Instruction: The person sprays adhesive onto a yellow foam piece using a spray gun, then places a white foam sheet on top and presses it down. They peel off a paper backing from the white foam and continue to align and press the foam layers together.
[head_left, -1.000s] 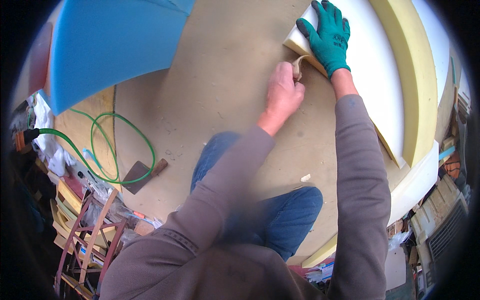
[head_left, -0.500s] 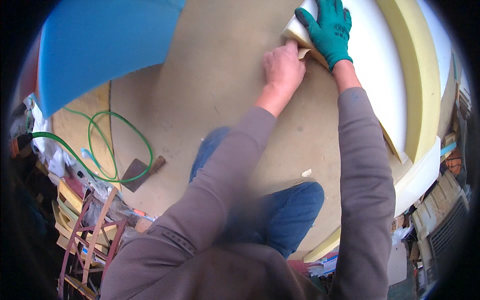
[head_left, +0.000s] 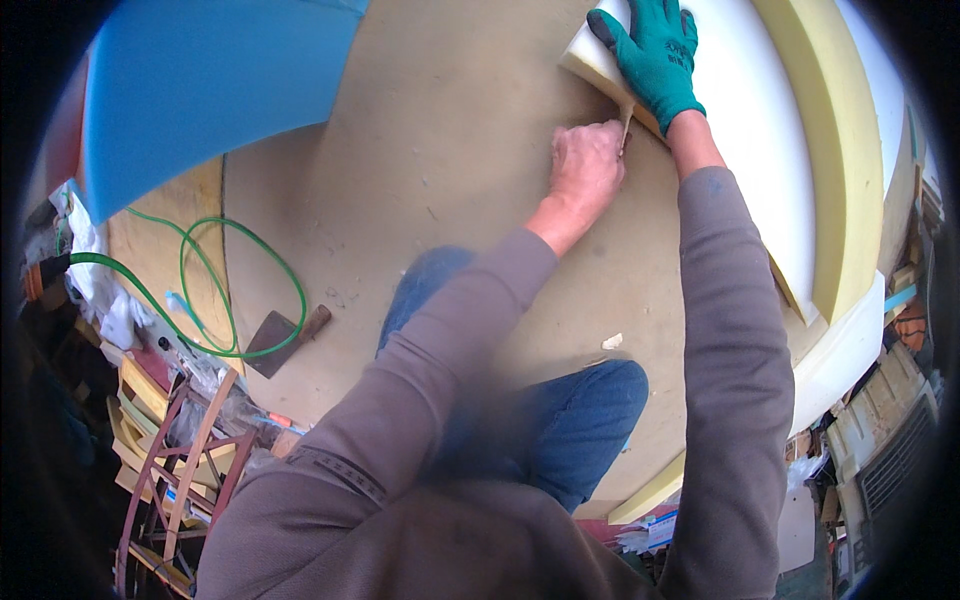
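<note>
My bare left hand (head_left: 588, 168) is closed on a thin tan strip (head_left: 627, 118). That strip stretches taut up to the lower edge of a thick white foam piece (head_left: 750, 110) with a yellowish side. Whether it is a peeling layer of foam or tape I cannot tell. In a green glove, my right hand (head_left: 657, 58) lies flat on top of the foam near its left corner, thumb spread from the fingers. The foam rests on a tan board-like surface (head_left: 390, 190).
A curved yellow foam strip (head_left: 845, 150) borders the white piece on the right. At the upper left stands a large blue sheet (head_left: 220, 90). A broad-bladed cleaver (head_left: 275, 340) lies by a looped green hose (head_left: 245, 225). Wooden frames (head_left: 185, 470) crowd the lower left.
My left hand has come toward me and slightly right, drawing the strip away from the foam's edge. My gloved right hand stays on the foam, almost unmoved.
</note>
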